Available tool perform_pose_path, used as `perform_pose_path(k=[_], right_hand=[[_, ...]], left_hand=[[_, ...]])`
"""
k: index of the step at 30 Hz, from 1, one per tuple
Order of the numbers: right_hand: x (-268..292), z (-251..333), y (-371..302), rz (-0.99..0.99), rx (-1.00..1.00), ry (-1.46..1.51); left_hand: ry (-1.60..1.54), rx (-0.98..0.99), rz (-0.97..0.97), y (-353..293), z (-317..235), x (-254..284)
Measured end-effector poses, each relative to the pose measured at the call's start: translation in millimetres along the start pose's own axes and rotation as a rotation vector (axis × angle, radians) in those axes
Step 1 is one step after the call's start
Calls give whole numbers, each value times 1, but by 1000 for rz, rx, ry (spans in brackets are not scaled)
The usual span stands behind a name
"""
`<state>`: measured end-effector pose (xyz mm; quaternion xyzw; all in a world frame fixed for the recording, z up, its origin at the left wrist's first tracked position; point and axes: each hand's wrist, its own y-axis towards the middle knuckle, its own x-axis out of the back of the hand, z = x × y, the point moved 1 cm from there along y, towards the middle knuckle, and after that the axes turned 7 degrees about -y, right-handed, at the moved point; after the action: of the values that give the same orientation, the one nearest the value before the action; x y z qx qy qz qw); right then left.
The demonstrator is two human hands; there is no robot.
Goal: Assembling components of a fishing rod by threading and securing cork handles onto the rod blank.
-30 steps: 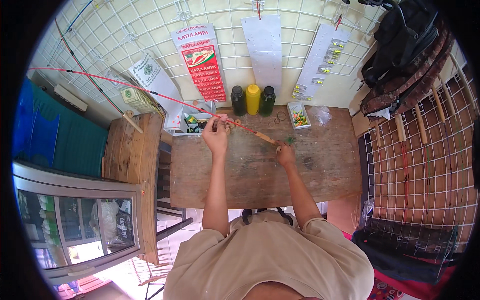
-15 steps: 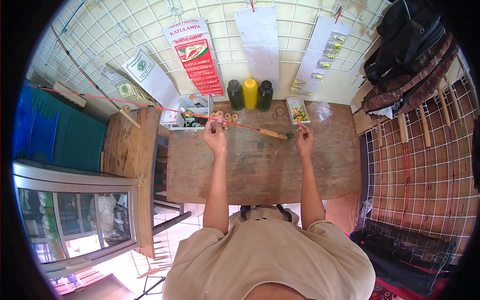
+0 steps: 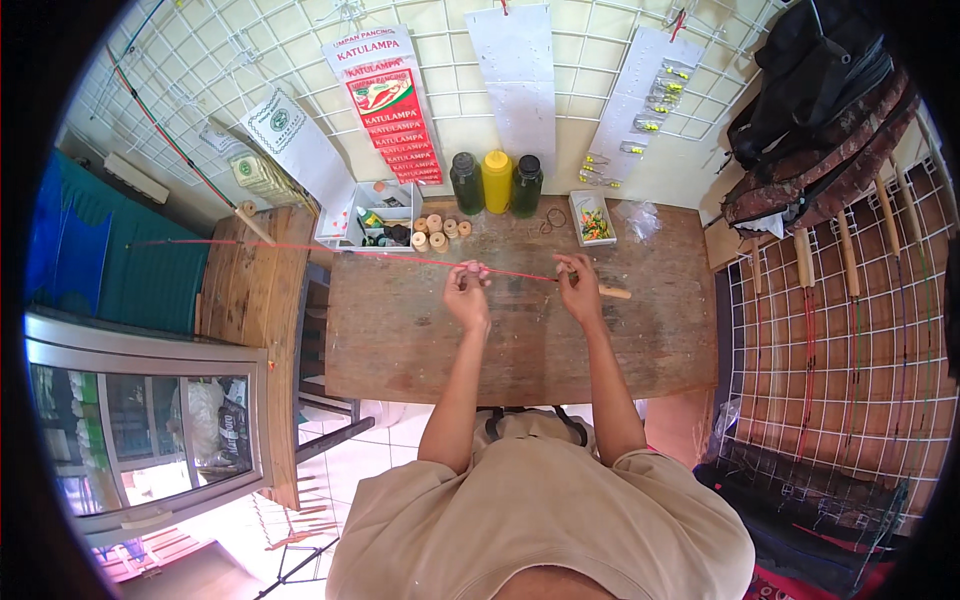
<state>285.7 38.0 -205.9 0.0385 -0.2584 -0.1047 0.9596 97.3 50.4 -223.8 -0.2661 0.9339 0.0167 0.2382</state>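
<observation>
A thin red fishing rod (image 3: 400, 257) with a wooden handle (image 3: 614, 293) slants across the view above the wooden table, its thin tip far to the left. My left hand (image 3: 467, 296) is closed in a pinch on the red shaft. My right hand (image 3: 578, 290) is at the front end of the handle, overlapping the rod, its fingertips pressed together in a pinch. What those fingertips hold is too small to make out. The handle's rear end sticks out to the right of my right hand.
On the table (image 3: 420, 350) stand several wooden spools (image 3: 437, 241), a white divided box (image 3: 345, 230), dark bottles (image 3: 466, 183), a yellow bottle (image 3: 497, 182) and a small box of colourful pieces (image 3: 594, 220). Other rods (image 3: 806, 260) hang on the right rack. A glass-fronted cabinet (image 3: 150, 430) stands left.
My left hand has moved right and nearer along the rod. The right hand has moved left, from beyond the handle's rear end to its front end. The rod has shifted right and nearer.
</observation>
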Motion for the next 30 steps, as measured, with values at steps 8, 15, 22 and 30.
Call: perform_pose_path(k=[8,15,22,30], right_hand=[[-6,-29,-8,-112,97,-209],[-10,-18,-13,-47,97,-82],[-12,-10,-18,-57,55,-76],[0,-20,-13,-226,-91,201]], left_hand=[[-64,203,69,-28,29,-14],[-91,292,74,4,44,13],[-39,352,-12,36,47,56],[41,367,-68,55,59,90]])
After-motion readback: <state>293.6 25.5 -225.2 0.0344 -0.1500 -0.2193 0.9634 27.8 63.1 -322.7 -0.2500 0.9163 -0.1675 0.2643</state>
